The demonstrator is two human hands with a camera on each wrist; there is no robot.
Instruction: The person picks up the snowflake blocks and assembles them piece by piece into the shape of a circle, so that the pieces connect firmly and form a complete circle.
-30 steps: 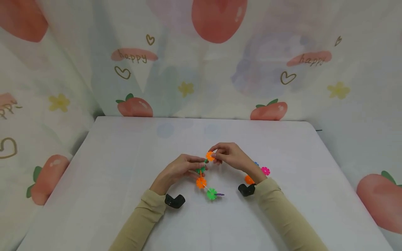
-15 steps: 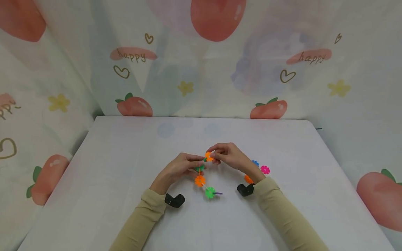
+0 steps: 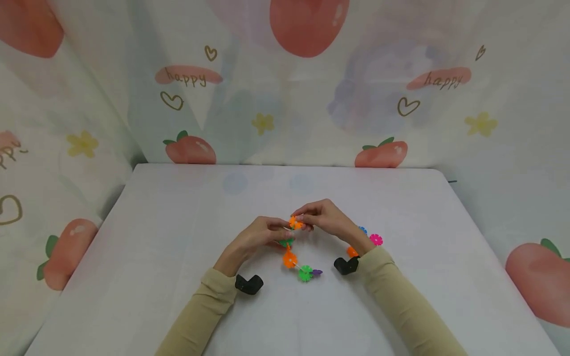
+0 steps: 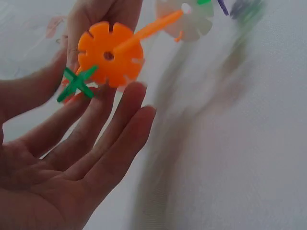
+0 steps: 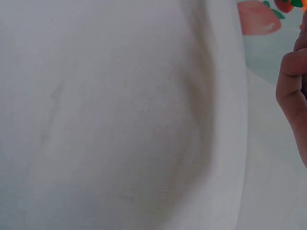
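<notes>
We see both hands meeting over the middle of the table (image 3: 178, 277), at the top end of a chain (image 3: 297, 257) of plastic discs joined by thin rods. The right hand (image 3: 327, 220) has its fingers curled and pinches the top orange disc (image 3: 295, 223) between thumb and fingertips. The left hand (image 3: 258, 236) lies just beside it: in the left wrist view its fingers (image 4: 115, 139) are fairly straight and spread, cupped under an orange disc (image 4: 109, 53) that touches the fingertips, with a green cross piece (image 4: 76, 84) set against that disc's edge. We cannot tell from the head view whether the left thumb pinches anything. From the hands the chain runs down toward the person: a dark green disc (image 3: 285, 243) partly hidden under the left fingers, then a second orange disc (image 3: 290, 259), a bright green disc (image 3: 305, 273) and a small purple piece (image 3: 317, 272) at the tail, which rests on the table. Loose discs lie behind the right wrist: a pink disc (image 3: 376, 240), a blue disc (image 3: 362, 230) and an orange one (image 3: 352, 251), all near each other. Each wrist carries a black camera (image 3: 248, 284). The right wrist view shows only white cloth and a fingertip (image 5: 293, 96) at its edge.
</notes>
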